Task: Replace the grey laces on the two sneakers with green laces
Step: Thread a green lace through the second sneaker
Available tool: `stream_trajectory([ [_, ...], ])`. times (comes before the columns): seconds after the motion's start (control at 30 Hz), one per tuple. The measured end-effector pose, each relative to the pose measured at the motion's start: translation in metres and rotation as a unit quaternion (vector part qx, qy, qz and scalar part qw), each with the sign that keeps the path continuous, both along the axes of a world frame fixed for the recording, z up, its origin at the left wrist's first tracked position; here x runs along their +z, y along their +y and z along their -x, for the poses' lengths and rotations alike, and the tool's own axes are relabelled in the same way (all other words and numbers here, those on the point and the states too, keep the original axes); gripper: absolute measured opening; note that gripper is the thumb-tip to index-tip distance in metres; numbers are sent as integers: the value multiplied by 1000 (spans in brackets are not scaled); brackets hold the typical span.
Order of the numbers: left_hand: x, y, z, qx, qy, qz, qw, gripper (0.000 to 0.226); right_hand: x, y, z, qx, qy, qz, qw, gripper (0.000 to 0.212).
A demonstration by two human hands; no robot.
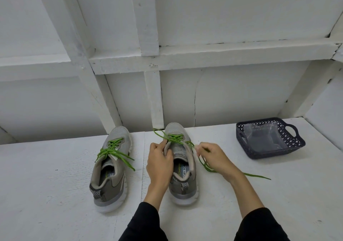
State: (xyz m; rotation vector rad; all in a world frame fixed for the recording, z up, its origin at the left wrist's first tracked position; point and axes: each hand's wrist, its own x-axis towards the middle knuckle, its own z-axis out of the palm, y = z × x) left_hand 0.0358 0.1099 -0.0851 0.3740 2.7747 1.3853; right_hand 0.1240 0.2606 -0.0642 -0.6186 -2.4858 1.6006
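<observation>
1. Now we are lacing the second sneaker [182,166], at centre; its green lace [174,138] is partly threaded.
2. Our left hand [160,163] grips the collar; our right hand [216,159] pinches the lace end.
3. Next, we judge, comes feeding that thin, limp cord through an upper eyelet.
4. At nine o'clock stands the finished sneaker [111,168], grey mesh.
5. At two o'clock sits a perforated dark basket [269,138].

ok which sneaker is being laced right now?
The right-hand sneaker, nearer the basket. The left hand grips its collar, the right hand holds its loose green lace. The other sneaker stands untouched.
</observation>
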Motion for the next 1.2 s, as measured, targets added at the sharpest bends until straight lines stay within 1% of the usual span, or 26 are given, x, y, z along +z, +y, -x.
stream_trajectory([
  [0.03,1,0,0,3,-3,-2,1000,31,6,-1,1,-28,45,65,997,37],
  [0.07,1,0,0,7,-4,-3,1000,34,14,-2,3,-57,92,134,985,35],
  [0.1,1,0,1,11,-5,-4,1000,36,21,0,4,-78,144,214,963,34],
  [0.17,2,0,2,20,-8,-8,1000,38,32,3,5,-99,237,366,895,34],
  [0.2,2,0,3,24,-9,-11,1000,39,36,4,5,-115,251,393,877,33],
  [0.23,2,0,3,27,-10,-14,999,39,36,4,6,-138,234,371,888,33],
  [0.27,2,1,3,29,-10,-16,999,39,33,5,5,-153,186,309,920,33],
  [0.3,1,1,3,29,-9,-16,999,39,29,6,4,-151,115,216,958,32],
  [0.33,1,1,3,28,-9,-17,999,39,21,5,3,-126,42,116,984,29],
  [0.37,0,2,3,28,-9,-19,999,38,13,3,3,-82,-17,37,996,25],
  [0.4,-1,2,3,29,-10,-22,999,39,5,1,3,-40,-57,-12,998,23],
  [0.43,-1,2,3,29,-10,-24,999,39,-1,-1,3,-14,-78,-36,996,24],
  [0.53,-1,1,4,19,-4,-22,1000,41,-5,0,4,-31,-93,-72,993,33],
  [0.57,-1,1,4,15,-1,-20,1000,41,-5,2,3,-35,-108,-87,990,34],
  [0.63,-2,2,4,9,-4,-18,1000,41,-6,5,1,-33,-155,-95,983,31],
  [0.73,-3,3,4,5,-18,-13,1000,40,-8,0,3,-27,-229,-81,970,33],
  [0.83,-3,3,4,4,-19,-7,1000,41,-7,-9,11,-19,-267,-87,960,22],
  [0.9,-3,1,4,1,-18,-7,1000,41,-7,-10,9,-19,-259,-82,962,20],
  [1.0,-3,0,3,6,-14,-13,1000,34,-14,-6,-2,-27,-219,-12,975,31],
  [1.07,-4,0,3,7,-7,-6,1000,28,-18,-4,-9,-62,-189,15,980,36],
  [1.13,-4,1,2,10,5,-5,1000,27,-22,0,-12,-118,-155,1,981,43],
  [1.17,-4,1,2,12,11,-4,1000,27,-24,2,-12,-141,-138,-21,980,45],
  [1.2,-4,0,2,13,18,-1,1000,27,-26,4,-13,-156,-121,-49,979,41],
])
